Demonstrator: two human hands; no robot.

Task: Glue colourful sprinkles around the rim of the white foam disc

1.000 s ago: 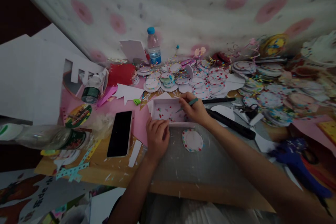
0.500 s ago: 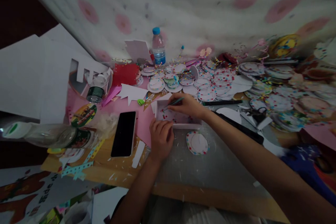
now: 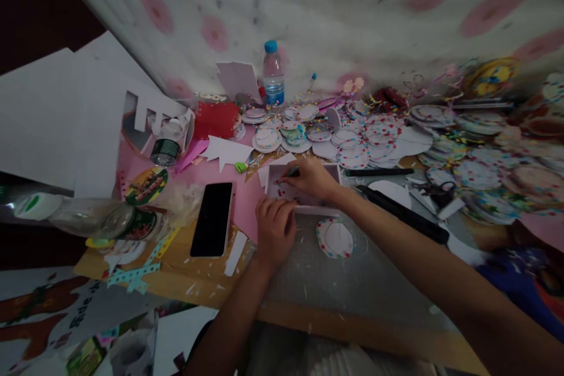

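White, shallow and open-topped: one box, lying on the grey mat, with small red pieces scattering its floor at the left end.

Right hand: reaching inside the box, fingers pinching a slim dark green tool; the tool's lower end is sitting close to the pieces, contact not discernible. The wrist is crossing the right part of the box, the knuckles hiding some of its interior; the forearm is slanting in from the lower right.

Left hand: resting palm down at the near left corner, fingers bending together over the near wall; whether they are gripping it cannot be told.

Surroundings: a dotted-rim disc is lying just nearer than the box; a black phone, left; a long black tool, right; stacked decorated discs are crowding the far side, a blue-capped bottle standing behind.
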